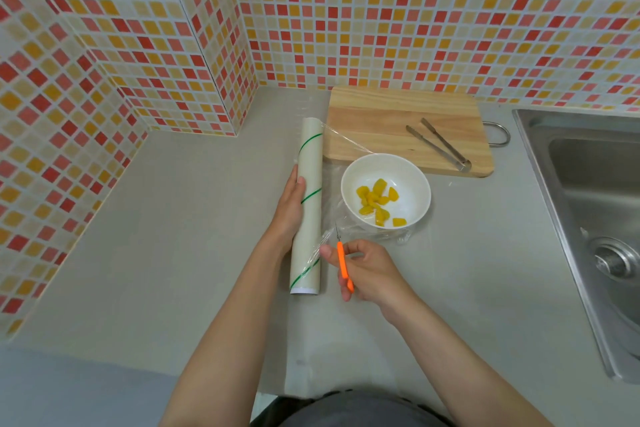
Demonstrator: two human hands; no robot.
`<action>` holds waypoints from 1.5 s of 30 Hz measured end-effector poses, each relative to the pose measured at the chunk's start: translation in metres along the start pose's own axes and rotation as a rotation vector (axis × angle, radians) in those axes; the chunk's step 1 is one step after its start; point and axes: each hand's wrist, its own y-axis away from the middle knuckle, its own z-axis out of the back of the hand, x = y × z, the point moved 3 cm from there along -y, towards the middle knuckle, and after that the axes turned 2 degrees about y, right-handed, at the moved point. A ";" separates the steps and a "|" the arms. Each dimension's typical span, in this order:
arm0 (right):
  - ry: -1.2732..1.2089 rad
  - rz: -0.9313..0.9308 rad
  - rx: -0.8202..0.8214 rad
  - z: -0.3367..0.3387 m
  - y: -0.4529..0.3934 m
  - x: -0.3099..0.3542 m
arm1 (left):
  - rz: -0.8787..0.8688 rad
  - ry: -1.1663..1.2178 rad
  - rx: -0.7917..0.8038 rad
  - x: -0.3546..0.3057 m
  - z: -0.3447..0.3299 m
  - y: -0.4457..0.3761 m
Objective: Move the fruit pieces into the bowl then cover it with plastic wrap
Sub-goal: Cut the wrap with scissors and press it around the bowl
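Observation:
A white bowl on the grey counter holds several yellow fruit pieces. A clear sheet of plastic wrap stretches from the roll across the bowl. The roll of plastic wrap, white with green stripes, lies left of the bowl. My left hand rests flat on the roll and holds it down. My right hand grips a small orange-handled cutter whose thin blade touches the wrap at the near edge between roll and bowl.
A wooden cutting board lies behind the bowl with metal tongs on it. A steel sink fills the right side. Tiled walls close off the left and the back.

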 end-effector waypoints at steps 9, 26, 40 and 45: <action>-0.048 -0.015 0.013 -0.006 -0.003 0.013 | 0.051 0.132 0.063 -0.004 0.003 0.002; -0.145 0.005 0.029 -0.013 -0.007 0.033 | 0.012 0.089 0.060 -0.014 0.014 0.008; -0.199 0.006 -0.015 -0.017 -0.026 0.052 | 0.042 0.083 0.043 -0.015 0.023 0.011; -0.231 -0.035 0.020 -0.015 -0.036 0.062 | 0.053 0.058 0.052 -0.016 0.022 0.014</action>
